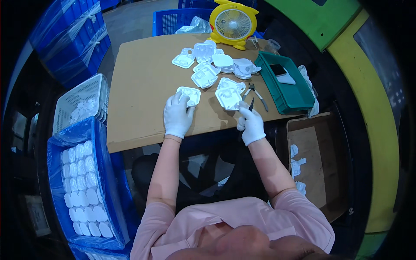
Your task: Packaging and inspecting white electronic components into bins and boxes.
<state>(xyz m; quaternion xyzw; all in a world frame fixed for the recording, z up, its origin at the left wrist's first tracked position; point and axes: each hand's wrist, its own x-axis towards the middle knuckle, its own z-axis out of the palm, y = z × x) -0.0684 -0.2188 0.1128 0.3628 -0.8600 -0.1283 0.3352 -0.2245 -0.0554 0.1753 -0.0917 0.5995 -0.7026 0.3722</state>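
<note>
Both hands wear white gloves. My left hand [176, 113] has its fingers bent over a small white moulded plastic part [190, 95] at the near side of the cardboard-topped table. My right hand [251, 125] is closed around a slim dark pen-like tool [251, 104]; its exact kind is not clear. The right fingertips meet the lower corner of another white plastic part [228, 98]; whether they pinch it I cannot tell. Just beyond lies one more white part [236, 85]. Pliers [258, 96] with grey handles lie to the right of these parts.
A pile of white parts [203, 77] spreads across the cardboard sheet [138, 86]. Behind it stands a yellow fan [234, 25]. A green tray [299, 102] sits at right, above a cardboard box [336, 173]. At left are a white basket [82, 93] and a blue lined crate [113, 182] of stacked parts.
</note>
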